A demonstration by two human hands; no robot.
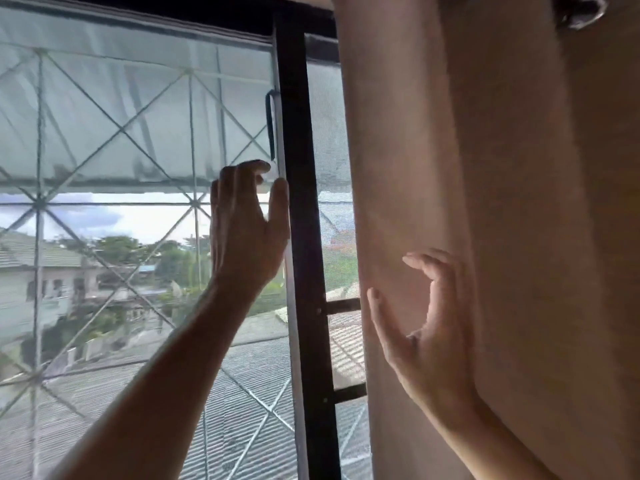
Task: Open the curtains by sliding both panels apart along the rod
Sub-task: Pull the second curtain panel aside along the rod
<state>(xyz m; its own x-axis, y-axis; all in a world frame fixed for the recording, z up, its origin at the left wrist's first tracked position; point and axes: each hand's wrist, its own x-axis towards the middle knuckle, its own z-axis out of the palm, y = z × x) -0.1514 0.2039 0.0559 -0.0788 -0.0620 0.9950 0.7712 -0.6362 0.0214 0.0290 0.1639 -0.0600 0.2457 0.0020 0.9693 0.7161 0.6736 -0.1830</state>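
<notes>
Beige curtain (502, 237); black window frame (304, 237); white diamond-lattice grille (121, 133).

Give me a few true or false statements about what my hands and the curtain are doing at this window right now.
1. The right hand is on the beige curtain panel. True.
2. The left hand grips the curtain. False: it is up at the edge of the sliding screen frame, beside the dark window post.
3. The curtain covers the whole window. False: the left part is uncovered, showing rooftops.
4. A diagonal grille shows behind the screen. True.
</notes>
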